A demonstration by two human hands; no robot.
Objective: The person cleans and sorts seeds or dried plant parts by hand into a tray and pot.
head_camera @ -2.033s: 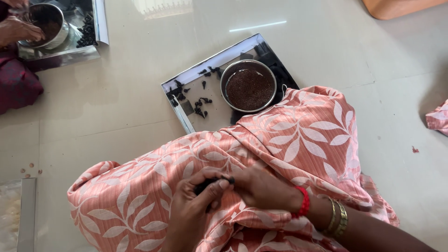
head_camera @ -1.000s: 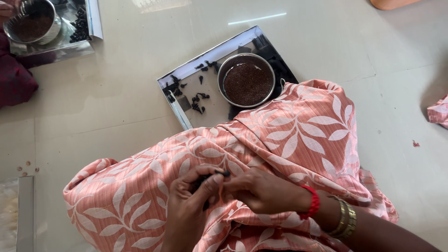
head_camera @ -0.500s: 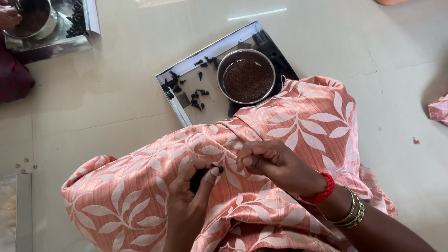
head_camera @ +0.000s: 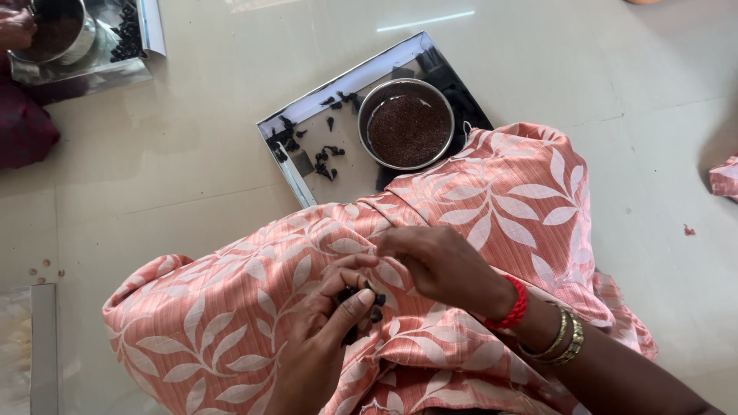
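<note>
The left hand (head_camera: 319,350) rests on the leaf-patterned pink cloth (head_camera: 231,307) over the lap, fingers closed around small dark pods (head_camera: 361,301). The right hand (head_camera: 442,265), just beside it, pinches at the same pods. Farther out, a steel tray (head_camera: 307,173) holds scattered dark pieces and a steel bowl (head_camera: 407,123) of brown seeds.

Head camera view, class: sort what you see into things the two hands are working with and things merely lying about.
In use:
left hand
right hand
dark pods
steel bowl of seeds
steel tray

Lying about:
cloth scrap
other person's tray
floor crumbs
</note>
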